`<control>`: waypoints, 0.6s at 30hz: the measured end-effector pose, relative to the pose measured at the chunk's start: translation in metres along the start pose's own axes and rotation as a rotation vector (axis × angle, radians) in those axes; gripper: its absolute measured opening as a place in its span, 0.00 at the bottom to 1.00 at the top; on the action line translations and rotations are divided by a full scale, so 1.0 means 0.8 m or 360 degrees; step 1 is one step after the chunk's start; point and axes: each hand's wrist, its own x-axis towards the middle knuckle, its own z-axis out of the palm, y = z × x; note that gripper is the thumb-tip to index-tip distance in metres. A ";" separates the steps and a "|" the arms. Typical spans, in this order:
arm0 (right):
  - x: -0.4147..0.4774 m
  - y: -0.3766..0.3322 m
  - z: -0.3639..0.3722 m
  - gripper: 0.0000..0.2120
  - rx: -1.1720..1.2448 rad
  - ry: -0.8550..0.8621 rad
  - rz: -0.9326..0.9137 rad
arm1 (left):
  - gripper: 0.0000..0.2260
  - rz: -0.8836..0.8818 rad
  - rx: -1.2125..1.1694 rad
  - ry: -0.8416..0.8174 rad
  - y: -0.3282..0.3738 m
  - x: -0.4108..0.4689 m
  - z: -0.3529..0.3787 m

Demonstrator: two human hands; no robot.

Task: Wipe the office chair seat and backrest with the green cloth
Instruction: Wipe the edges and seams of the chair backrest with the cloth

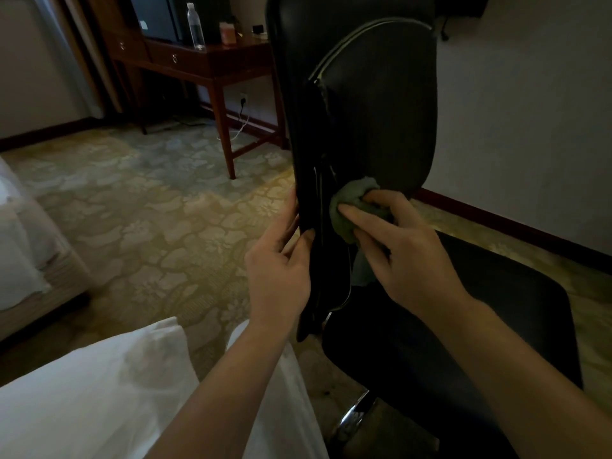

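A black office chair stands in front of me, its tall backrest (374,104) upright and its dark seat (480,326) below to the right. My left hand (278,270) grips the left edge of the backrest near its lower part. My right hand (404,246) is shut on a bunched green cloth (347,207) and presses it against the lower front of the backrest. Part of the cloth hangs down under my fingers.
A dark wooden desk (212,61) stands behind at the left, with a clear plastic bottle (194,26) and small items on it. A cable hangs at the wall socket (243,101). A bed edge (29,253) lies at far left. Patterned carpet (149,200) covers the floor.
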 end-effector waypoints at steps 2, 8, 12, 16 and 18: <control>0.007 0.000 0.002 0.17 0.0011 -0.0016 0.0016 | 0.26 0.0001 -0.0013 -0.0001 0.000 0.001 -0.001; -0.019 0.018 0.013 0.15 0.0068 -0.0125 0.0079 | 0.26 -0.0032 -0.0022 0.0040 -0.001 0.001 0.000; -0.052 0.029 0.020 0.16 0.0013 -0.0313 0.0130 | 0.27 -0.0025 0.0004 0.0036 0.001 -0.001 0.002; -0.045 0.017 0.008 0.16 0.0063 -0.0171 0.0121 | 0.29 -0.0042 0.0035 0.0033 -0.002 -0.002 0.002; -0.028 0.009 0.001 0.17 0.0056 -0.0039 0.0084 | 0.29 -0.0043 0.0047 0.0030 -0.003 -0.002 0.001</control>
